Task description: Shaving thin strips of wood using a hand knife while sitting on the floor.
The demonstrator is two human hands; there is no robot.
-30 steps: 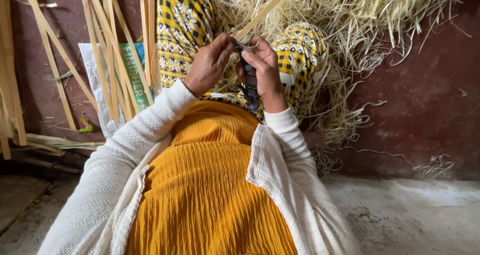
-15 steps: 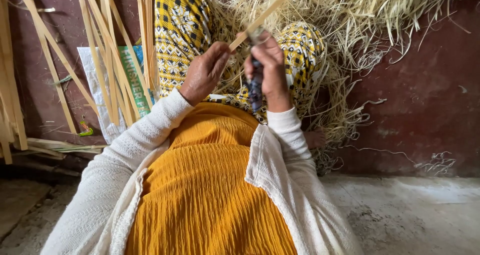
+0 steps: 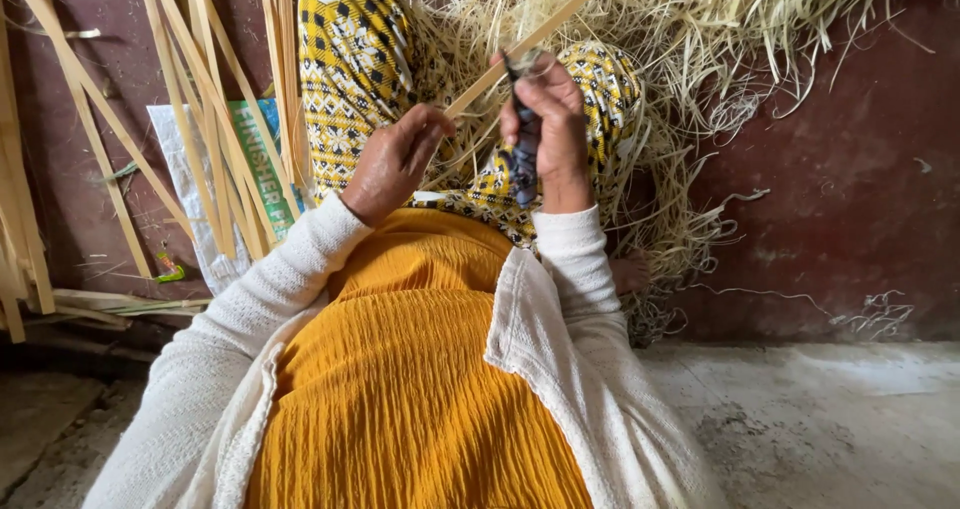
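My left hand (image 3: 395,164) pinches the near end of a long pale cane strip (image 3: 545,29) that slants up to the right over my knees. My right hand (image 3: 550,119) is closed around a dark-handled knife (image 3: 522,154) held upright, its blade end touching the strip near my fingertips. Both hands hover above my lap, over a yellow and black patterned cloth (image 3: 350,79) that covers my raised knees. White knitted sleeves cover my forearms, over an orange dress (image 3: 400,389).
A heap of pale straw-like shavings (image 3: 690,59) lies behind my knees against a dark red wall (image 3: 860,169). Several long cane strips (image 3: 200,99) lean on the left, in front of a white and green sack (image 3: 235,184). Grey concrete floor (image 3: 830,419) spreads right.
My right hand with the knife has risen along the strip and away from my left hand, which has stayed low gripping the strip's end.
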